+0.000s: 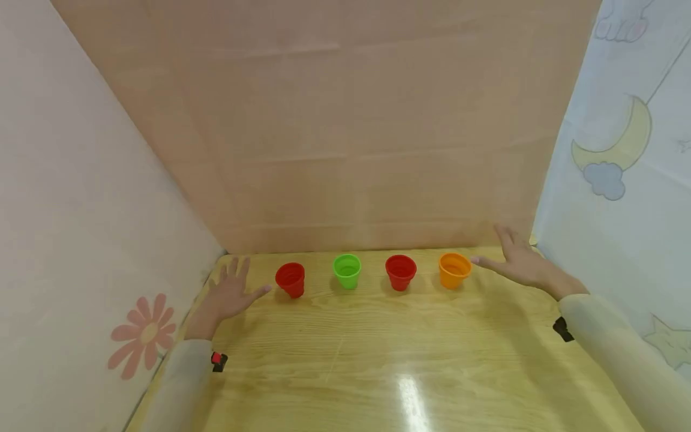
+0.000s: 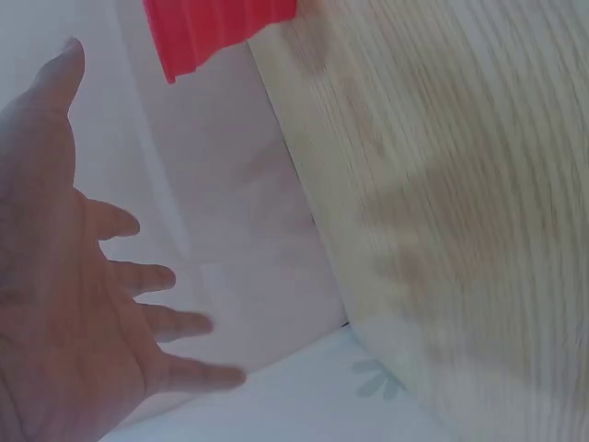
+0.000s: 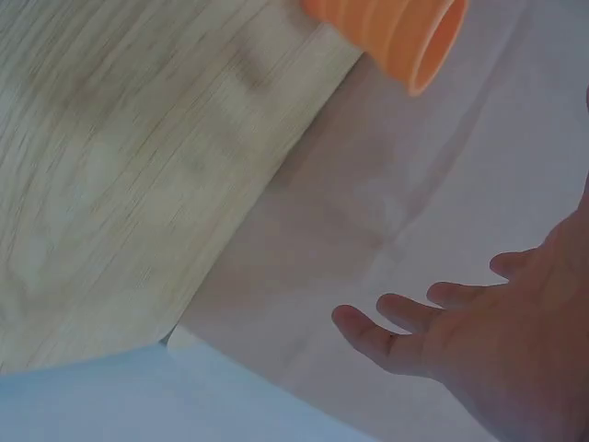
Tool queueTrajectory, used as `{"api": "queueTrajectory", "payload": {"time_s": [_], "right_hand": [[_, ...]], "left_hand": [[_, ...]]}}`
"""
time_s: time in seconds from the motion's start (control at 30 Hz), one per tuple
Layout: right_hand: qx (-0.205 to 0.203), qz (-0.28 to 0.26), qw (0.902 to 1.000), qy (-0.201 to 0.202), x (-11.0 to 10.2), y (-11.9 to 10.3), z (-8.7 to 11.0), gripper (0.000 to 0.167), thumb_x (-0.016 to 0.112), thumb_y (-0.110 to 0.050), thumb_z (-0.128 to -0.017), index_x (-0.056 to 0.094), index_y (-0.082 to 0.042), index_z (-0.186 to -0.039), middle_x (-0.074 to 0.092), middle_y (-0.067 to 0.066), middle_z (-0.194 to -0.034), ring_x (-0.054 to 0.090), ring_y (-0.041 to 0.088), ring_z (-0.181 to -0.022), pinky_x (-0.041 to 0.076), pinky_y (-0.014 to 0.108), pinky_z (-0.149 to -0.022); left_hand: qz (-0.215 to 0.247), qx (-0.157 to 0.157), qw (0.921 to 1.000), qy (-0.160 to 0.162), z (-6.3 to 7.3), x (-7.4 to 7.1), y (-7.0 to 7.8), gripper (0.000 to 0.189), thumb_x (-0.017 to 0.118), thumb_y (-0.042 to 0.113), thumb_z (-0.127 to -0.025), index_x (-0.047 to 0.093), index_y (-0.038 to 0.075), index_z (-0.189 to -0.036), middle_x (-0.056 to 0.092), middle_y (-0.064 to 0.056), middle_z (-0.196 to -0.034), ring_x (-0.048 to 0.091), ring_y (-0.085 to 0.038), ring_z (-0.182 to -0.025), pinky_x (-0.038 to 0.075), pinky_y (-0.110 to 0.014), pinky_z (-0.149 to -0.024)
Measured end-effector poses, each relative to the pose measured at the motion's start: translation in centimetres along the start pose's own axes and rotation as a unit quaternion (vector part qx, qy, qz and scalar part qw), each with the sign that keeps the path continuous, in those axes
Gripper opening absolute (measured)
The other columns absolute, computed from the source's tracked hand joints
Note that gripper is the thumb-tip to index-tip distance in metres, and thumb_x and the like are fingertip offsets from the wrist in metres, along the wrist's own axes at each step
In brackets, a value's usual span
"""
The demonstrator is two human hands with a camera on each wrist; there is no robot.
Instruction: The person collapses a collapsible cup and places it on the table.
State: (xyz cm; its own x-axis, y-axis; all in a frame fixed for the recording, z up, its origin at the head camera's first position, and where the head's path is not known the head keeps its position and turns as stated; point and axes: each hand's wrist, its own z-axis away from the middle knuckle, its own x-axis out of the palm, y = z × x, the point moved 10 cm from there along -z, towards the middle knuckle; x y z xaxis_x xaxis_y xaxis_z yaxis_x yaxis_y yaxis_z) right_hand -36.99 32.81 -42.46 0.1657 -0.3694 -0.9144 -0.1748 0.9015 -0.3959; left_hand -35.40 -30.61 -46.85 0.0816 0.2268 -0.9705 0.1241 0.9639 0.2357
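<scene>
Across the back of the wooden table stand a red cup [image 1: 292,282], a green cup [image 1: 347,273], a second red cup [image 1: 400,275] and an orange cup [image 1: 453,273], all upright with ridged sides. My left hand [image 1: 229,295] is spread at the row's left end, thumb pointing toward the first red cup [image 2: 216,32]. At the other end, my right hand [image 1: 523,264] is spread too, its thumb tip close beside the orange cup [image 3: 396,37]. Both hands hold nothing.
The wooden table [image 1: 324,348] reaches a tan back wall [image 1: 351,132]. A white wall [image 1: 70,210] with a pink flower flanks the left; another [image 1: 604,240] with a moon and cloud flanks the right. A light reflection lies on the table's front part.
</scene>
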Motion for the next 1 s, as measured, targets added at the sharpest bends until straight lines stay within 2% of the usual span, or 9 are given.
{"api": "queueTrajectory", "payload": {"time_s": [0.17,0.3,0.43,0.6,0.8,1.0], "right_hand": [[-0.024,-0.035,0.999,0.018,0.6,-2.3,0.1,0.113,0.059,-0.067,-0.099,-0.011,-0.014,-0.169,-0.001,0.036,-0.172,0.022,0.069,-0.146,0.03,0.086,-0.108],[-0.045,-0.062,0.9966,0.032,0.8,-4.8,-0.1,0.108,0.063,-0.062,-0.099,0.003,-0.006,-0.169,0.008,0.034,-0.172,0.021,0.063,-0.151,0.026,0.083,-0.114],[-0.062,-0.085,0.9936,0.043,1.0,-7.1,-0.1,0.101,0.066,-0.06,-0.098,0.017,-0.004,-0.167,0.02,0.029,-0.17,0.029,0.056,-0.15,0.03,0.081,-0.116],[-0.075,-0.111,0.9898,0.048,2.1,-9.4,-0.4,0.095,0.065,-0.061,-0.098,0.025,-0.006,-0.165,0.03,0.025,-0.167,0.041,0.051,-0.145,0.038,0.077,-0.113],[-0.092,-0.143,0.984,0.053,3.9,-12.8,-1.2,0.095,0.071,-0.062,-0.094,0.032,-0.009,-0.163,0.041,0.018,-0.164,0.05,0.044,-0.141,0.045,0.069,-0.113],[-0.114,-0.17,0.9777,0.049,6.1,-16.8,-1.9,0.088,0.076,-0.057,-0.092,0.04,-0.012,-0.159,0.049,0.016,-0.157,0.058,0.043,-0.132,0.054,0.062,-0.107]], "left_hand": [[0.054,0.012,0.9984,0.008,0.1,0.2,0.6,0.108,0.044,0.076,-0.1,0.001,0.005,-0.169,0.007,-0.034,-0.172,0.032,-0.066,-0.146,0.035,-0.082,-0.111],[0.089,0.023,0.9956,0.014,0.2,0.6,0.8,0.1,0.043,0.068,-0.105,0.007,-0.002,-0.167,0.014,-0.034,-0.169,0.045,-0.061,-0.141,0.042,-0.074,-0.112],[0.103,0.031,0.9937,0.033,0.4,0.2,1.2,0.091,0.043,0.063,-0.108,0.019,-0.007,-0.162,0.022,-0.034,-0.166,0.052,-0.057,-0.135,0.047,-0.071,-0.11],[0.136,0.036,0.9885,0.054,0.5,-0.2,1.8,0.081,0.046,0.058,-0.108,0.033,-0.006,-0.155,0.034,-0.033,-0.16,0.053,-0.053,-0.135,0.049,-0.067,-0.109],[0.182,0.032,0.9804,0.068,0.1,-0.4,2.0,0.074,0.051,0.054,-0.108,0.039,-0.006,-0.151,0.043,-0.031,-0.156,0.049,-0.051,-0.138,0.047,-0.067,-0.111],[0.218,0.021,0.9732,0.069,-0.4,0.7,1.6,0.077,0.052,0.056,-0.107,0.041,-0.006,-0.15,0.048,-0.03,-0.153,0.052,-0.051,-0.138,0.048,-0.065,-0.112]]}}
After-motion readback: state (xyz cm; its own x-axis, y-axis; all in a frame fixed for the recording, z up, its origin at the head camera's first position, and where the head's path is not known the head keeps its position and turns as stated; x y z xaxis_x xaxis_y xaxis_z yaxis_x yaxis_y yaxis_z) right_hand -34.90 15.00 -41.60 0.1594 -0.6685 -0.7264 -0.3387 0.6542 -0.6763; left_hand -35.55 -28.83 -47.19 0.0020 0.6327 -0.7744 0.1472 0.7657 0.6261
